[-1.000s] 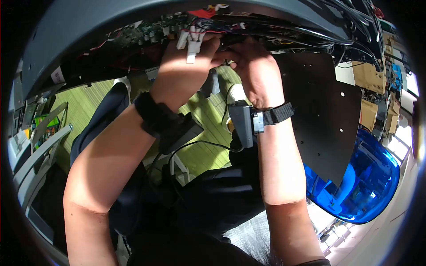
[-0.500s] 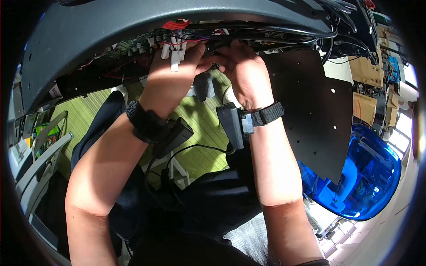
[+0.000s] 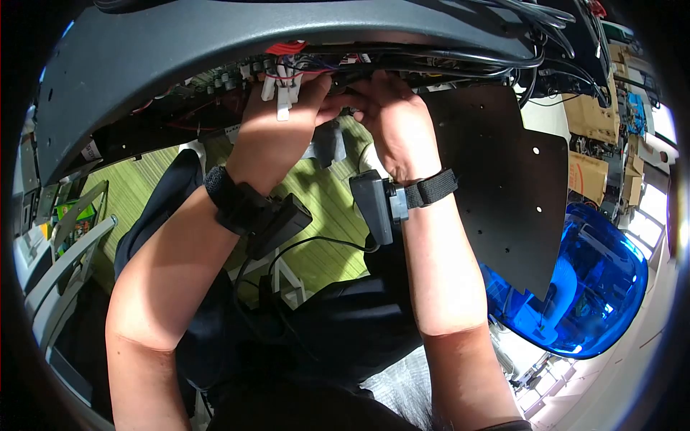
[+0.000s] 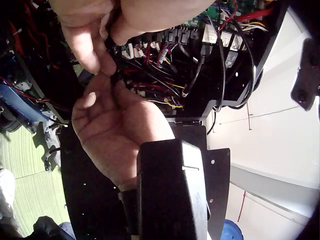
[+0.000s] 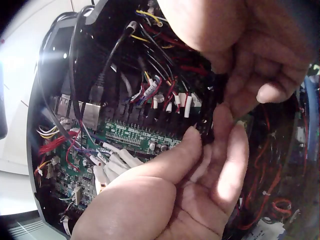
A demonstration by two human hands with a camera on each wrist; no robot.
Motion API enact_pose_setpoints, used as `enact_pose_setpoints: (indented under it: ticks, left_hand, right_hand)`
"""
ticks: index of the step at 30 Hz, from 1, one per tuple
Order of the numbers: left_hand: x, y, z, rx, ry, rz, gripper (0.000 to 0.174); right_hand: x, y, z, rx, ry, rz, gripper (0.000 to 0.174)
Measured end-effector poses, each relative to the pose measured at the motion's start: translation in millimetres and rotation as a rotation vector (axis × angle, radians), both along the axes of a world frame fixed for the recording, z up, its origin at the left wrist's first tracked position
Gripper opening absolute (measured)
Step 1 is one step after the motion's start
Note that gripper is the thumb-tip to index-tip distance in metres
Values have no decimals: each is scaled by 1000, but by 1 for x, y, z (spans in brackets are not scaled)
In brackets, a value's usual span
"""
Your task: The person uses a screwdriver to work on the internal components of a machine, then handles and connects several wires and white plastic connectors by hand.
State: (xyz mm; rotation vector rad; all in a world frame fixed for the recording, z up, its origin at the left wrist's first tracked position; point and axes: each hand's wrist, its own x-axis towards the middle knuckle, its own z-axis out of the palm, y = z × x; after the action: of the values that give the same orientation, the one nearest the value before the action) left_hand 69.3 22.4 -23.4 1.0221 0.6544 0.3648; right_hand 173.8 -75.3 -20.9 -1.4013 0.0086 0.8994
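Both hands reach into an opened dark housing [image 3: 215,32] full of wiring, their fingertips meeting in front of the electronics. My left hand [image 5: 155,200] pinches a thin black cable [image 5: 205,112] between thumb and fingers in the right wrist view. From the other side, my right hand [image 5: 235,40] curls its fingers on the same dark strand; its thumb is mostly hidden there. The cable's end lies behind the fingers. White connectors [image 3: 285,97] on thin wires hang over the back of the left hand in the head view. A green circuit board [image 5: 142,135] sits behind the fingers.
A black panel with holes [image 3: 496,187] hangs below the housing at the right, a blue translucent shell [image 3: 604,287] beyond it. Thick black cables [image 3: 460,57] run along the housing's edge. A pale chair frame [image 3: 65,251] stands at the left, and cardboard boxes [image 3: 589,176] at the far right.
In the head view, the hands and housing shifted slightly left, mostly in the first half second. The hands stay together at the same spot in the wiring, with little finger movement.
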Motion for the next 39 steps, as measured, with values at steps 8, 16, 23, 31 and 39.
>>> enact_pose_setpoints:
  ticks: [8,16,23,31,39]
  left_hand:
    - [-1,0,-7,-66,-3,30,24]
    - [-1,1,3,-135,6,-6,25]
    - [-29,-1,6,-70,190,-263,28]
    - [-47,-5,11,-127,246,-321,19]
    - [-44,-4,1,-136,182,-259,26]
  right_hand:
    - [0,-1,-1,10,-1,17,24]
    - [1,-3,-1,-19,-12,14,24]
    - [-11,-17,15,-345,-391,285,22]
    - [-28,-40,-3,-665,-1257,365,36]
    - [-28,-19,-15,-482,-765,555,40]
